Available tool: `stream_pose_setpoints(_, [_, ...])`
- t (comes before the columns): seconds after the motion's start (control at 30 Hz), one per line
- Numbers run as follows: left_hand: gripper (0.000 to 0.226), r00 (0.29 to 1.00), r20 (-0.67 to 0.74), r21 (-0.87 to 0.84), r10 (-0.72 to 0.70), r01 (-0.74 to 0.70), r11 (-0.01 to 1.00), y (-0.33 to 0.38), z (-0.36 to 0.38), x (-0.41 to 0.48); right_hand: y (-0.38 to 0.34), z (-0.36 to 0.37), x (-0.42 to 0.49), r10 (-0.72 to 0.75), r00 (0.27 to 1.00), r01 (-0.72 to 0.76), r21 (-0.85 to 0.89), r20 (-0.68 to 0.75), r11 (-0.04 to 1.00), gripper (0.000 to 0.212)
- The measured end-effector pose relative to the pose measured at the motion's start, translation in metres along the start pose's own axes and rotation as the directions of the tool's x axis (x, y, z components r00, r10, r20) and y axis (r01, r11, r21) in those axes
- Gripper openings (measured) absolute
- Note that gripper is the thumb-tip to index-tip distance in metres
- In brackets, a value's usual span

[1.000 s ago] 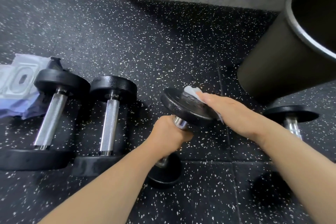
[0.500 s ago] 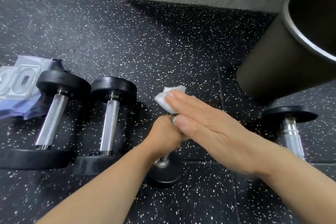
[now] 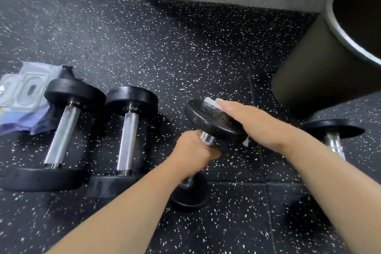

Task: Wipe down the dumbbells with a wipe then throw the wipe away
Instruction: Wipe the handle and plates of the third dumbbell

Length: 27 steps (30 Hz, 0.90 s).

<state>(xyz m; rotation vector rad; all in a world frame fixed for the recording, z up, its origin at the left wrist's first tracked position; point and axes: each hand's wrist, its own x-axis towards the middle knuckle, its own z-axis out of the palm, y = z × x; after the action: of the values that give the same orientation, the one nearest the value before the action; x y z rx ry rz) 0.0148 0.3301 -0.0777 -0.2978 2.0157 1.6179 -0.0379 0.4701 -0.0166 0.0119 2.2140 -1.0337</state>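
Far left, a wipe pack (image 3: 20, 97) is seen lying on the speckled floor (image 3: 185, 47), just behind the first dumbbell (image 3: 62, 130), within reach should a fresh sheet be wanted. The first dumbbell and the second dumbbell (image 3: 127, 130) are laid side by side, handles pointing away from the camera; whether they have been cleaned cannot be told. Now the middle: the held dumbbell (image 3: 206, 118) appears to be stood on its lower head and tilted. Its handle is wrapped by the left hand (image 3: 193, 150) in a full, closed grip, so the upper plate is steadied and its face offered up. On that face the wipe (image 3: 212, 103) is pressed flat by the right hand (image 3: 253, 123), whose grip is open, fingers straight, palm down. Nothing is pinched; the sheet is simply trapped against the iron, white edges peeping out at the fingertips and beneath the palm. Wiping is judged to be under way. Further right, a last dumbbell (image 3: 334, 132) is laid on the floor, and the bin (image 3: 321, 64) is stood just behind it, handy for the discard.
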Motion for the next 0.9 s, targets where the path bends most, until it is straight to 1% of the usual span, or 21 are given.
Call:
stream_pose_setpoints(0.03, [0.027,1.000,-0.002,0.001,-0.001,0.001,1.000,0.001,-0.001,0.000,0.011,0.002,0.003,0.030,0.999,-0.031,-0.056,-0.025,0.998,0.045])
stream_pose_setpoints(0.07, [0.029,1.000,0.002,-0.003,0.001,-0.001,1.000,0.000,-0.001,0.000,0.027,0.004,0.005,-0.005,1.000,0.003,-0.122,-0.014,0.992,0.047])
stream_pose_setpoints(0.13, [0.032,1.000,0.016,-0.022,0.003,-0.002,1.000,0.000,-0.002,0.000,0.049,0.010,0.009,-0.036,0.997,0.020,-0.231,-0.063,0.973,0.038])
stream_pose_setpoints(0.17, [0.033,1.000,0.018,-0.030,0.006,-0.005,1.000,-0.001,-0.003,0.000,0.055,0.012,0.009,-0.084,0.992,0.055,-0.287,-0.090,0.956,0.034])
stream_pose_setpoints(0.2, [0.031,1.000,0.015,-0.043,0.014,-0.013,0.999,-0.003,-0.003,0.000,0.059,0.013,0.002,-0.144,0.985,0.108,-0.305,-0.100,0.946,0.029])
stream_pose_setpoints(0.23, [0.028,1.000,0.012,-0.050,0.024,-0.024,0.998,-0.003,-0.003,0.000,0.056,0.015,-0.005,-0.172,0.980,0.136,-0.298,-0.096,0.945,0.021])
stream_pose_setpoints(0.27, [0.023,0.999,0.013,-0.050,0.035,-0.035,0.998,-0.003,-0.002,0.000,0.049,0.016,-0.014,-0.182,0.976,0.145,-0.273,-0.116,0.951,0.023])
stream_pose_setpoints(0.3, [0.020,0.999,0.014,-0.041,0.044,-0.043,0.998,-0.004,-0.002,0.001,0.037,0.017,-0.030,-0.241,0.964,0.208,-0.249,-0.110,0.946,0.031])
stream_pose_setpoints(0.33, [0.020,0.999,0.008,-0.033,0.050,-0.049,0.998,-0.004,-0.002,0.001,0.023,0.019,-0.051,-0.297,0.952,0.280,-0.188,-0.073,0.941,0.037])
stream_pose_setpoints(0.4, [0.020,0.996,-0.002,0.003,0.086,-0.086,0.996,-0.003,-0.003,-0.001,-0.002,0.020,-0.075,-0.386,0.922,0.385,-0.080,-0.003,0.920,0.043])
stream_pose_setpoints(0.47, [0.013,0.988,0.046,0.059,0.145,-0.148,0.987,0.000,-0.003,-0.004,-0.021,0.018,-0.079,-0.458,0.889,0.458,-0.071,0.020,0.886,0.055])
stream_pose_setpoints(0.5, [0.014,0.980,0.087,0.118,0.177,-0.187,0.975,0.001,-0.003,-0.005,-0.029,0.017,-0.077,-0.443,0.894,0.447,-0.083,0.062,0.891,0.057])
stream_pose_setpoints(0.53, [0.019,0.976,0.083,0.122,0.200,-0.209,0.970,-0.001,-0.002,-0.005,-0.035,0.016,-0.069,-0.413,0.905,0.423,-0.096,0.102,0.901,0.055])
stream_pose_setpoints(0.57, [0.018,0.977,0.053,0.092,0.208,-0.212,0.973,-0.003,0.000,-0.003,-0.041,0.016,-0.060,-0.408,0.903,0.422,-0.099,0.133,0.901,0.052])
stream_pose_setpoints(0.6, [0.011,0.984,-0.007,0.046,0.180,-0.179,0.983,-0.004,0.003,-0.001,-0.046,0.017,-0.052,-0.419,0.895,0.437,-0.110,0.156,0.893,0.049])
stream_pose_setpoints(0.63, [0.018,0.987,-0.045,0.029,0.155,-0.154,0.988,-0.005,0.004,0.001,-0.052,0.016,-0.044,-0.387,0.902,0.412,-0.113,0.190,0.904,0.047])
stream_pose_setpoints(0.67, [0.023,0.992,-0.042,0.031,0.122,-0.121,0.992,-0.003,0.004,0.000,-0.055,0.017,-0.036,-0.387,0.900,0.415,-0.125,0.202,0.901,0.045])
stream_pose_setpoints(0.73, [0.016,0.998,-0.011,0.034,0.054,-0.054,0.998,-0.003,0.002,0.000,-0.059,0.014,-0.019,-0.341,0.908,0.375,-0.111,0.245,0.920,0.045])
stream_pose_setpoints(0.8, [0.025,1.000,0.007,0.023,0.021,-0.021,1.000,-0.003,-0.001,0.000,-0.056,0.010,-0.005,-0.234,0.942,0.258,-0.071,0.241,0.964,0.045])
stream_pose_setpoints(0.87, [0.028,0.999,0.018,0.040,0.033,-0.034,0.999,-0.001,-0.001,-0.002,-0.047,0.002,0.004,-0.127,0.972,0.137,-0.035,0.198,0.990,0.044])
stream_pose_setpoints(0.9, [0.029,0.999,0.023,0.056,0.044,-0.045,0.997,-0.002,0.001,-0.002,-0.039,-0.001,0.004,-0.101,0.980,0.101,0.013,0.171,0.995,0.048])
